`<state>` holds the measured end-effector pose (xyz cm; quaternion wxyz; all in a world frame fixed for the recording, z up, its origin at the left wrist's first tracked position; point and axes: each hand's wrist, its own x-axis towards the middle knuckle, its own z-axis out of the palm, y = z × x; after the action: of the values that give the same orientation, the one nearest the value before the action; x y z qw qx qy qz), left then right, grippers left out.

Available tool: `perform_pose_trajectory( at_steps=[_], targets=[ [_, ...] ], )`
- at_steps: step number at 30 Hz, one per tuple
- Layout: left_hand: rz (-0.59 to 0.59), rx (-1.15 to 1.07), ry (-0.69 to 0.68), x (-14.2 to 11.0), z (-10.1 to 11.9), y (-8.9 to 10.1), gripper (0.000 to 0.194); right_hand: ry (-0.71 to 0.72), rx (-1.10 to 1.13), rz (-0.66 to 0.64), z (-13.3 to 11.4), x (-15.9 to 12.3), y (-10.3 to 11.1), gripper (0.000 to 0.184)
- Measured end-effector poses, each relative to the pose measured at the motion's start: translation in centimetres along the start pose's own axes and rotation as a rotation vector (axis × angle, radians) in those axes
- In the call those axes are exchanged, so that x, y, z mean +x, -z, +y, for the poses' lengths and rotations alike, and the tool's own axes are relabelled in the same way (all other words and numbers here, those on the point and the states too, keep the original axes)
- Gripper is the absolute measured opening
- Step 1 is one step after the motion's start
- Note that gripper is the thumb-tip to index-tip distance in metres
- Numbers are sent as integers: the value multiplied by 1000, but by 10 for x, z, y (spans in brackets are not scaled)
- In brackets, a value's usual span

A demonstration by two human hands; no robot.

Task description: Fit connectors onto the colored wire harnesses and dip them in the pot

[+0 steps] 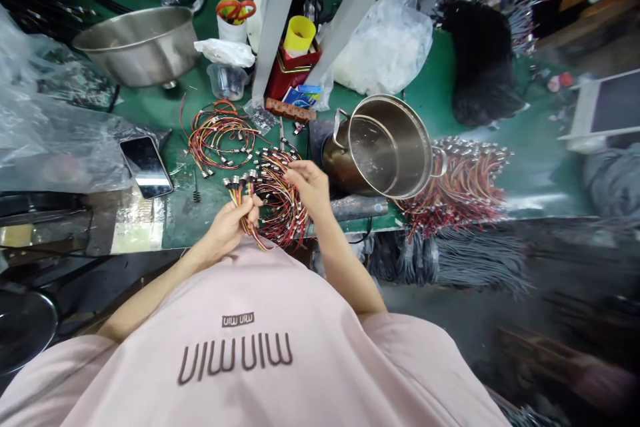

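Observation:
My left hand [231, 223] is closed around a small bunch of wire leads [237, 197] with round metal connectors at their upper ends, held near the table's front edge. To its right, my right hand [311, 188] reaches over a pile of red, yellow and black wire leads [283, 203], thumb and fingertips drawn close together at the pile's upper part. Whether a lead is between those fingertips is too small to make out. Behind my left hand lies a loose coil of similar wires [220, 137] on the green table.
A steel pot [345, 153] lies tipped to the right, beside a large heap of wire leads [455, 180]. At left are a phone [147, 167] and a steel basin [140, 47]. Grey shelf posts [275, 20] rise at the back, near a red box [287, 73]. Grey cables [450, 257] hang below the edge.

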<state>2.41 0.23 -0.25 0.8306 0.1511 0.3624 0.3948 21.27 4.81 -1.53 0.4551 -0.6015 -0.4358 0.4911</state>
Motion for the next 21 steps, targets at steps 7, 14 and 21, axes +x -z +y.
perform_pose_trajectory(
  at_steps=[7, 14, 21],
  targets=[
    [86, -219, -156, -22, 31, 12, 16, -17, -947, -61, 24, 65, 35, 14],
    [95, -286, -208, -34, 37, 20, 13, -83, -1098, -186, 33, 77, 10, 20],
    [88, -302, -158, -26, 30, 21, 16, -85, -947, -154, 41, 76, 6, 15]
  ],
)
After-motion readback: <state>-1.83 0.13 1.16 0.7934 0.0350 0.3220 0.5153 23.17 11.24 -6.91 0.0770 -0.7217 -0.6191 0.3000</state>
